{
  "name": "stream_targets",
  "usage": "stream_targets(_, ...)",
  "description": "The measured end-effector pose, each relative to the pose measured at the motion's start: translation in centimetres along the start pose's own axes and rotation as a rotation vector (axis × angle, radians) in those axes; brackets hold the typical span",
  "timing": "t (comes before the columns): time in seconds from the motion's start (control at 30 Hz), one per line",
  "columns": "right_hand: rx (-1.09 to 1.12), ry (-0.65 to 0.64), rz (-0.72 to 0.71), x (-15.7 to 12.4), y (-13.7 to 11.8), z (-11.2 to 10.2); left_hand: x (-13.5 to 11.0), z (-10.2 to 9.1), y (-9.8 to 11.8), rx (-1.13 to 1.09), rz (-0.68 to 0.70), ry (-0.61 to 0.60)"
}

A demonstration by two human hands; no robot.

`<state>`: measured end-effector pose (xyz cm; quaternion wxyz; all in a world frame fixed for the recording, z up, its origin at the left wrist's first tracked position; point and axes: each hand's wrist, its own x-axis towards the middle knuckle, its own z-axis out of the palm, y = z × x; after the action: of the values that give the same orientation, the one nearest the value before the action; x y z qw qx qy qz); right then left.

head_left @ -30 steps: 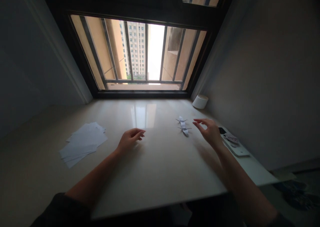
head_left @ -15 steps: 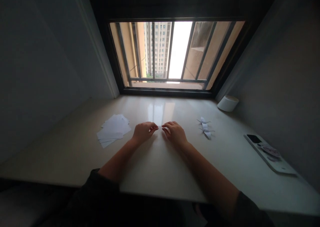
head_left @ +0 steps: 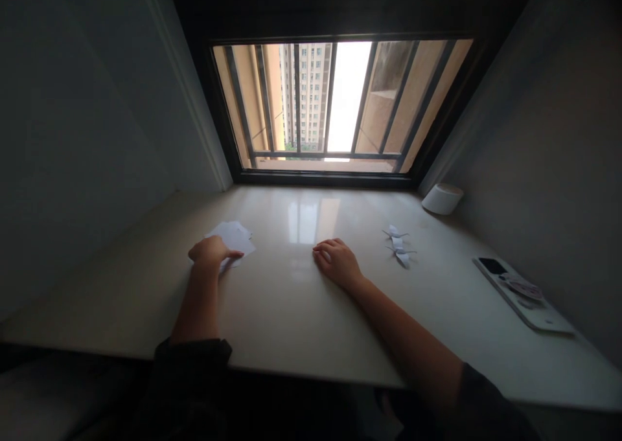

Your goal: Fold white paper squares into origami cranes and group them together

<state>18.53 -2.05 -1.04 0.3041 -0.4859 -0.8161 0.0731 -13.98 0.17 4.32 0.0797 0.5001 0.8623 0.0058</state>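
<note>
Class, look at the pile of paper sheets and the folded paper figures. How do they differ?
The paper sheets lie flat and overlapping; the folded figures are creased into shapes with thin points. Each sheet looks larger than a single figure. The sheets are partly hidden by the left hand, while no hand covers the figures. Both look white.

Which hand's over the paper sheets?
The left hand, covering part of the sheets; the right hand is apart, between them and the folded paper figures.
</note>
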Motion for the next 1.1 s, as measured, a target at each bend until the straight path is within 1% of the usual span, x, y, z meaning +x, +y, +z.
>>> stream_targets(0.1, 0.003, 0.003, -0.003, 0.0, 0.1, 0.0, 0.5, 0.4, -0.2, -0.015, 0.011, 0.067)
stream_targets(0.3, 0.002, -0.014, -0.009, 0.0, 0.1, -0.1, 0.9, 0.5, -0.6, -0.007, -0.017, 0.079)
stream_targets(0.47, 0.003, -0.015, -0.009, -0.1, 0.0, -0.2, 0.7, 0.0, -0.5, -0.012, -0.036, 0.039)
stream_targets(0.67, 0.001, -0.012, -0.018, -0.1, 0.0, -0.3, 0.8, -0.6, -0.6, -0.013, -0.064, 0.044)
stream_targets(0.77, -0.001, -0.013, -0.02, -0.1, 0.0, -0.3, 0.8, -0.5, -0.5, -0.017, -0.056, 0.058)
stream_targets(0.93, -0.001, -0.01, -0.022, -0.1, -0.1, -0.2, 0.1, -0.8, -0.1, -0.025, -0.067, 0.129)
stream_targets(0.97, 0.003, -0.006, -0.022, -0.1, 0.0, -0.2, -0.3, -1.0, 0.2, -0.041, -0.056, 0.143)
stream_targets(1.0, 0.009, 0.0, -0.021, 0.0, 0.0, -0.1, -0.7, -1.2, 0.5, -0.066, -0.033, 0.187)
stream_targets(1.07, 0.033, 0.021, -0.013, 0.0, 0.0, 0.1, -1.8, -1.4, 1.7, -0.165, 0.129, 0.294)
stream_targets(1.1, 0.054, 0.038, -0.003, 0.1, 0.0, 0.2, -2.4, -1.3, 2.6, -0.253, 0.224, 0.346)
